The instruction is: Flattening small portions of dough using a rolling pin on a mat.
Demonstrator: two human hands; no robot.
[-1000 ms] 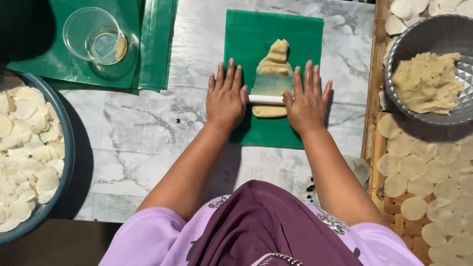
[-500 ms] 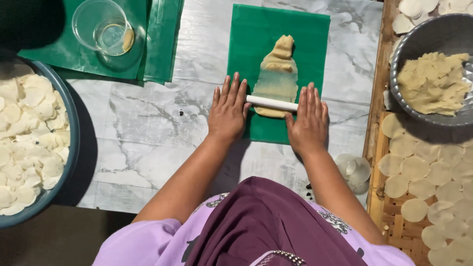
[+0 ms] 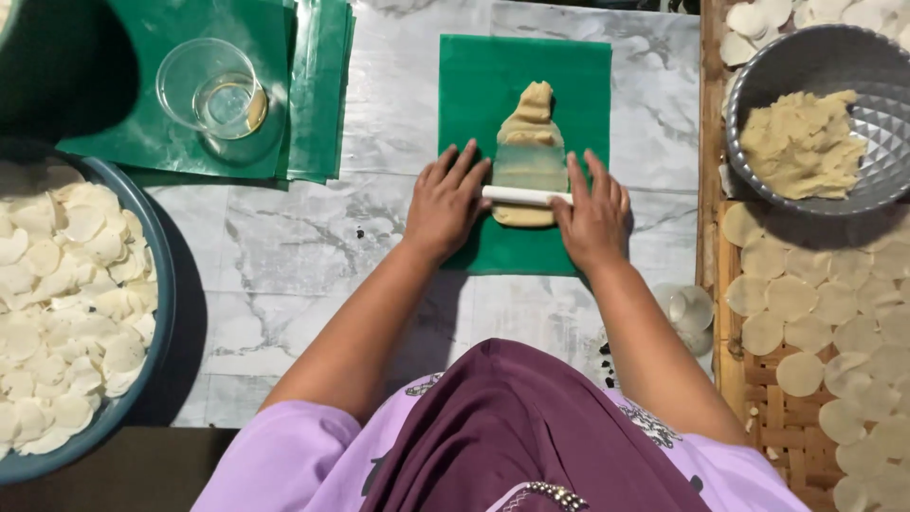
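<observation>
Presently: left hand (image 3: 445, 204) and right hand (image 3: 592, 216), flat, palms pressing slim white rolling rod (image 3: 527, 196); pale elongated dough strip (image 3: 529, 152) may tear if over-thinned.

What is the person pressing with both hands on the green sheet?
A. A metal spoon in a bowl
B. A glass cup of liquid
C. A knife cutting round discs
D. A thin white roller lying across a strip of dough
D: the left hand and the right hand lie flat on the ends of a thin white roller across the dough on the green sheet.
</observation>
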